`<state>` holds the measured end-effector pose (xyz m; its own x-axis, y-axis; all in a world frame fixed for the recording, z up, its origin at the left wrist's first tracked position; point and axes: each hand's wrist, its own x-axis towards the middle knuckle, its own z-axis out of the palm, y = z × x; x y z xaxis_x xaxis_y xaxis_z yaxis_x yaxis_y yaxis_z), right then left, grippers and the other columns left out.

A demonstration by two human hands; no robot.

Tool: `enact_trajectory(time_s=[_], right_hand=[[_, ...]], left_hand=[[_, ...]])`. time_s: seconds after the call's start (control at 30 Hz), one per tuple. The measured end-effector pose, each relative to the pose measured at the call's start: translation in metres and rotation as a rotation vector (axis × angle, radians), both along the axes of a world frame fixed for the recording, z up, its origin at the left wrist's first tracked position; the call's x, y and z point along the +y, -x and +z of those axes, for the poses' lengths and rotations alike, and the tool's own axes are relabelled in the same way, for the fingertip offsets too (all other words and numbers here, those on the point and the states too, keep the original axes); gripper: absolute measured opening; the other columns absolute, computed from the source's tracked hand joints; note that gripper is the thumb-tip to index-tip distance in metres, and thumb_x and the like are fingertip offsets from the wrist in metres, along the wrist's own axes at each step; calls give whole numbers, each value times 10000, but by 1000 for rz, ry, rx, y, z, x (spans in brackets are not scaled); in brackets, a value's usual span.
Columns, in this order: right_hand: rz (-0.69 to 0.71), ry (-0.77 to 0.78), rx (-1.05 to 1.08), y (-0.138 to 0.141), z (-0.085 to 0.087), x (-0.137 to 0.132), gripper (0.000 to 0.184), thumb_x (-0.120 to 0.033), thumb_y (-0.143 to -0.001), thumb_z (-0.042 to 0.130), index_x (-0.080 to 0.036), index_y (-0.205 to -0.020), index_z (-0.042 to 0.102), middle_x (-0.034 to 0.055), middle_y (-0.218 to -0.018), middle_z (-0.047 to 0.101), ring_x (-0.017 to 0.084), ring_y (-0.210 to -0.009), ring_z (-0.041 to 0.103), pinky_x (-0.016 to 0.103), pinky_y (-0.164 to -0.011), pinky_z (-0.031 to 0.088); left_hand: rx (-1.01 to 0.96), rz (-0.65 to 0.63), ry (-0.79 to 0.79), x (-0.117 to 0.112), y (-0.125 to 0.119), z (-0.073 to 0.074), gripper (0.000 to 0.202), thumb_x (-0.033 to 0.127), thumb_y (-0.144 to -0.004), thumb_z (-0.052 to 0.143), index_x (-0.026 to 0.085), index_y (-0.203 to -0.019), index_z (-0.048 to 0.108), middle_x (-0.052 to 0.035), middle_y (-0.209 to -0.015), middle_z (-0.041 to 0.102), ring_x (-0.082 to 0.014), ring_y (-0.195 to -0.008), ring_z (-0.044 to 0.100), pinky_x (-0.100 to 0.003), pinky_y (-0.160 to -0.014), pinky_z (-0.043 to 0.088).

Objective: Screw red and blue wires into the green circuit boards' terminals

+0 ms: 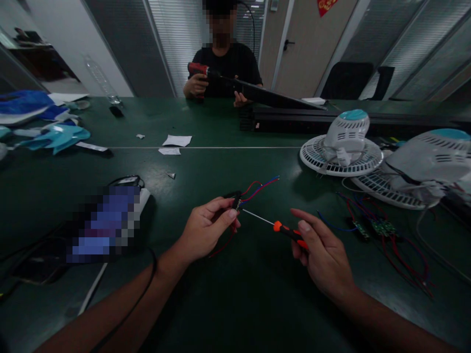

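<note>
My left hand is closed in a pinch on a small dark component from which red and blue wires fan out to the upper right. A red wire hangs below that hand. My right hand grips a small screwdriver with an orange and black handle. Its thin metal shaft points left and its tip touches the component. Both hands hover just above the dark green table.
Two white fan housings lie at the right, with small circuit boards and wires in front of them. A blurred device sits at the left. Across the table a person holds a red power drill over a long black panel.
</note>
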<state>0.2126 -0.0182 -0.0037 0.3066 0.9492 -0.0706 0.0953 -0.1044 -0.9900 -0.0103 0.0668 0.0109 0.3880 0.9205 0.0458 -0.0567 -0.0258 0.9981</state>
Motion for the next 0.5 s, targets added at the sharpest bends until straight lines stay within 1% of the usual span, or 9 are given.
enact_trajectory(time_s=[0.1, 0.2, 0.37, 0.5], right_hand=[[-22, -49, 33, -3, -6, 0, 286, -342, -959, 567, -170, -1187, 580, -56, -700, 580, 70, -465, 525, 192, -395, 420], [-29, -92, 75, -4, -10, 0, 278, -293, -945, 593, -174, -1195, 569, -38, -767, 599, 77, -510, 548, 197, -416, 440], [-28, -155, 145, -4, -10, 3, 272, -225, -920, 625, -178, -1183, 573, -27, -822, 614, 88, -559, 570, 219, -469, 482], [-29, -195, 196, -2, -10, 4, 242, -223, -916, 628, -173, -1148, 584, -23, -840, 619, 91, -571, 570, 235, -497, 493]], left_hand=[[-8, 3, -4, -1, -1, 2, 175, 195, -845, 614, 122, -990, 678, 11, -734, 622, -106, -610, 609, -254, -618, 538], [-17, 3, -5, -2, -1, 3, 150, 191, -840, 614, 128, -956, 685, 9, -744, 616, -104, -609, 609, -258, -627, 540], [-27, -6, -2, -1, -2, 3, 136, 188, -833, 614, 131, -930, 691, 6, -758, 605, -106, -618, 611, -257, -622, 544], [-27, -11, 2, -1, -2, 3, 157, 196, -836, 614, 129, -955, 691, 6, -762, 605, -105, -616, 608, -259, -621, 546]])
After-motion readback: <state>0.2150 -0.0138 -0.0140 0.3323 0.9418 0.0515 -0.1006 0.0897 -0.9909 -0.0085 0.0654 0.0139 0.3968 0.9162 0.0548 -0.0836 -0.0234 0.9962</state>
